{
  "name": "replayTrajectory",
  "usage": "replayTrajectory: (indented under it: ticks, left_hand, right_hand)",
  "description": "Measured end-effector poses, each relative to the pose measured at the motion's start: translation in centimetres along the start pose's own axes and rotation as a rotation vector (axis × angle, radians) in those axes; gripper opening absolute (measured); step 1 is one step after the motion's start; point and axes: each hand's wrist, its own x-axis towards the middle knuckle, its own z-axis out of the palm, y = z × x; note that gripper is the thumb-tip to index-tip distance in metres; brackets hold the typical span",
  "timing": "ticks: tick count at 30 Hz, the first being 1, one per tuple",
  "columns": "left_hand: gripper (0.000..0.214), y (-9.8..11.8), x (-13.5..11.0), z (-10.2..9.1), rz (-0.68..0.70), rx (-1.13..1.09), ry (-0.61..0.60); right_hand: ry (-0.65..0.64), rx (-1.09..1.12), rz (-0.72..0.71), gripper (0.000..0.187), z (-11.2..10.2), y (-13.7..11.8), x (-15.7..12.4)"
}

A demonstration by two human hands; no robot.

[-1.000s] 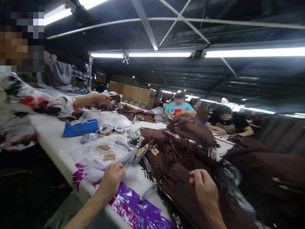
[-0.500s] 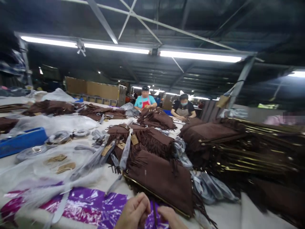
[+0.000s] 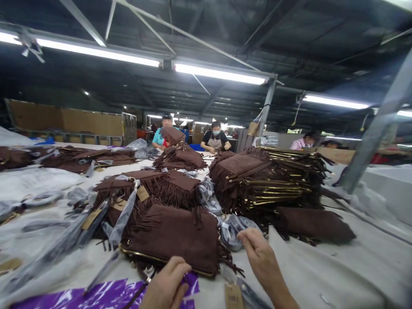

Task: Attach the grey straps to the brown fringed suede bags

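Observation:
A brown suede fringed bag (image 3: 175, 235) with a gold frame edge lies flat on the white table (image 3: 322, 274) right in front of me. My left hand (image 3: 165, 285) rests at its near edge with the fingers curled, over a purple plastic sheet (image 3: 80, 297); what it pinches is hidden. My right hand (image 3: 260, 255) reaches past the bag's right corner with fingers bent, close to crumpled clear plastic wrapping (image 3: 233, 229). A kraft paper tag (image 3: 233, 296) lies on the table between my hands.
A tall stack of brown gold-framed bags (image 3: 273, 178) stands at the right. More fringed bags (image 3: 151, 186) with tags and plastic sleeves lie to the left. Two people (image 3: 215, 138) work at the far end of the table. A metal post (image 3: 376, 128) rises on the right.
The view has swung to the right. My hands have parted: the right one has reached forward toward the plastic beside the bag, the left one stays at the bag's near edge.

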Motion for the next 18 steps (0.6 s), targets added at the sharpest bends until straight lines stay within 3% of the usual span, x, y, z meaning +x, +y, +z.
replayTrajectory:
  ticks: [2,5,8,10,14,16,18]
  left_hand:
    - [0.03,-1.5,0.5,-0.9,0.031,0.203,0.101]
    - [0.028,-3.4,0.8,-1.4,0.001,0.352,0.115]
    - [0.034,-4.2,0.6,-1.2,-0.017,0.374,0.087]
    - [0.035,-3.9,0.5,-1.4,-0.028,0.355,0.07]
    - [0.022,-1.6,1.1,-2.6,-0.123,0.163,0.048]
    - [0.02,0.2,1.6,-3.2,-0.182,-0.015,0.031]
    - [0.023,1.9,2.1,-3.1,-0.251,-0.208,0.013]
  right_hand:
    - [-0.1,-0.42,-0.046,0.025,-0.8,1.8,2.1]
    - [-0.176,-0.61,-0.043,0.025,0.4,2.7,3.7]
    - [-0.151,-0.6,-0.035,0.028,1.7,2.7,4.8]
    - [-0.105,-0.566,-0.018,0.028,1.4,2.8,5.7]
    - [-0.005,-0.378,-0.045,0.027,-2.1,2.9,7.4]
    - [0.036,-0.276,-0.073,0.035,-3.8,2.2,7.3]
    - [0.093,-0.018,-0.03,0.045,-4.5,0.6,6.3]
